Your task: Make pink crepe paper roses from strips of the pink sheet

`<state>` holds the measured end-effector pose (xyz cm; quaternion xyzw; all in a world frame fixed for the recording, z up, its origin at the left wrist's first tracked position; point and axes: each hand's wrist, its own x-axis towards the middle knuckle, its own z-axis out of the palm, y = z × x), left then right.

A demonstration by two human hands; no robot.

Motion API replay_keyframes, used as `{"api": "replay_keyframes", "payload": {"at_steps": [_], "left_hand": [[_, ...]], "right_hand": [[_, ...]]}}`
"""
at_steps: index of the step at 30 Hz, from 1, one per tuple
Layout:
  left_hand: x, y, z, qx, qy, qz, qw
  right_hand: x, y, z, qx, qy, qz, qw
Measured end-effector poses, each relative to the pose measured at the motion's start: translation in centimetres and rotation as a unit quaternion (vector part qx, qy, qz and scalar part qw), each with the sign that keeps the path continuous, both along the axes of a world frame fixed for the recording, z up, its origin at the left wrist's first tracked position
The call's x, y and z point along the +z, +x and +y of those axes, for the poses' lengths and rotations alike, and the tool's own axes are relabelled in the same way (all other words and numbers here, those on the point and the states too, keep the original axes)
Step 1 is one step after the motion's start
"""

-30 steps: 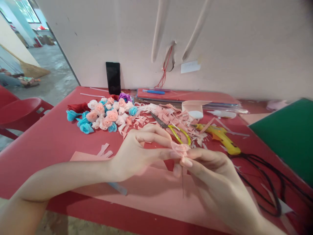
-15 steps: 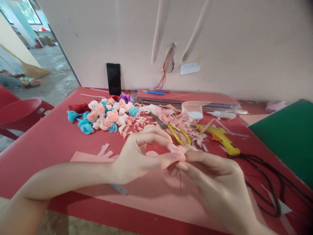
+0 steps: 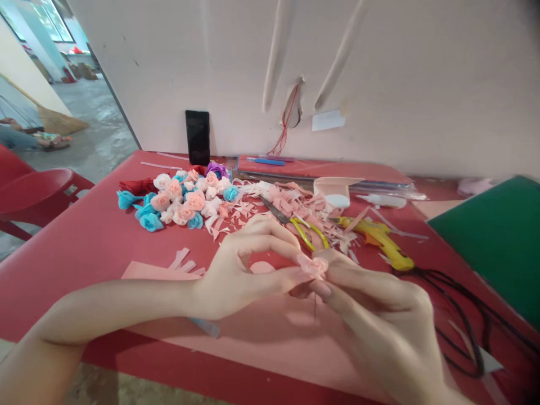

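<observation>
Between my two hands is a small pink paper flower (image 3: pixel 313 266), with a thin wire stem hanging below it. My left hand (image 3: pixel 248 261) pinches the flower's left edge between thumb and fingers. From the other side, my right hand (image 3: pixel 371 304) grips its base with thumb and forefinger; the exact hold is partly hidden. Beneath both hands lies a large sheet of pink paper (image 3: pixel 261 343). Just beyond my fingers, scissors with yellow handles (image 3: pixel 304 232) rest on the pink scraps (image 3: pixel 291 199).
Finished paper flowers (image 3: pixel 185 202) in pink, white and blue are heaped at the back left. A black phone (image 3: pixel 198 138) leans against the white panel. To the right lie a yellow glue gun (image 3: pixel 386 242) with a black cord and a green board (image 3: pixel 493 242). A red chair (image 3: pixel 37 185) stands at left.
The flower and my right hand have shifted slightly to the right. The flower has turned a little, so its curled petals face me more. My left hand keeps its pinch.
</observation>
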<state>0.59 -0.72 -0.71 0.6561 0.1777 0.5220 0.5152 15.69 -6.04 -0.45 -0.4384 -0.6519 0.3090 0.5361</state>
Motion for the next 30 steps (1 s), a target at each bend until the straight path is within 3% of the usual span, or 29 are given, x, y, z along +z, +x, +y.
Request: {"api": "replay_keyframes", "payload": {"at_steps": [5,12,21,30], "left_hand": [[-0.1,-0.1,-0.1,-0.006,-0.016,0.001,1.000],[0.2,-0.3,-0.4,-0.021,-0.029,-0.004,0.999],[1.4,-0.8,-0.1,-0.098,-0.028,0.053,0.993],[1.7,-0.9,-0.3,-0.165,-0.036,0.069,0.983]], "right_hand": [[-0.1,0.0,0.3,0.017,-0.001,0.018,1.000],[-0.9,0.3,0.6,0.045,0.086,-0.007,0.995],[-2.2,2.4,1.9,0.056,0.201,-0.089,0.974],[-0.6,2.3,2.5,0.089,0.295,-0.189,0.933]]}}
